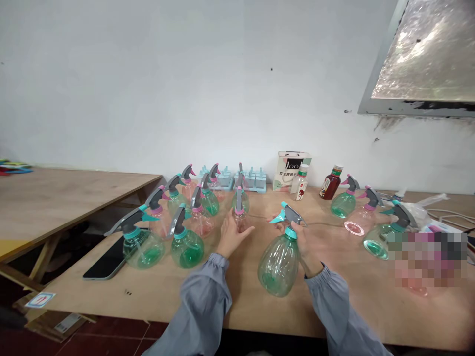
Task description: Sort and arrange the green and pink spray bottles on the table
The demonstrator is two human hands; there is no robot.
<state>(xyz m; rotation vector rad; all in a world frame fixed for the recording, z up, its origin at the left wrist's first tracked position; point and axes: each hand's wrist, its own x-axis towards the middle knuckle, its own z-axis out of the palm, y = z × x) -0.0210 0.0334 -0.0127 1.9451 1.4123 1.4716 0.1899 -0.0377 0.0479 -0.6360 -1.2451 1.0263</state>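
My right hand (303, 244) is closed around the neck of a clear green spray bottle (279, 267) with a turquoise collar and grey trigger head. That bottle tilts a little, and some green shows in its lower part. My left hand (230, 235) is at a pink spray bottle (240, 221), its fingers along the bottle's left side and its thumb spread out to the right. Whether its fingertips touch the bottle I cannot tell. Left of my left hand stand several green and pink spray bottles, among them a green one (187, 251) and a pink one (201, 222).
A black phone (107, 258) lies at the table's left. More spray bottles stand at the right, one a green bottle (378, 241). Against the wall are light-blue racks (250, 180), a paper bag (285, 173), a white bottle (301, 184) and a dark red bottle (330, 185).
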